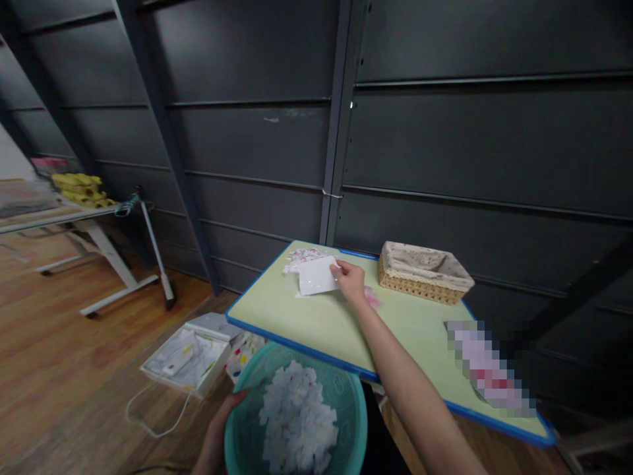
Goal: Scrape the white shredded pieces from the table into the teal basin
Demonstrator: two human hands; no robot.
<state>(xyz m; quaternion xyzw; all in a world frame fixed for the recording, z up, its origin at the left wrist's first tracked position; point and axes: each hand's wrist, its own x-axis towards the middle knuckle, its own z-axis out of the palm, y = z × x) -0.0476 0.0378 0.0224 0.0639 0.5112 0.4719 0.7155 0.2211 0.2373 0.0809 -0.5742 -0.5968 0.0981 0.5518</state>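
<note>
My right hand [351, 280] reaches over the yellow-green tabletop [277, 310] and pinches the right edge of a white card [316, 276]. Behind and beside the card lies a heap of small paper scraps [304, 256], partly covered by it. Below the table's front edge is a turquoise plastic basket [360, 422], with a pile of torn white paper pieces [297, 415] inside. Against the basket's left side my left hand [225, 422] grips the rim, its thumb over the edge; its other fingers are hidden.
A lined wicker basket [425, 284] stands at the table's back right, near a blurred-out flat item [489, 373]. On the floor to the left sits an open white box [182, 359] with a cord. Farther left is another table [64, 214]; a dark panelled wall [257, 145] rises behind.
</note>
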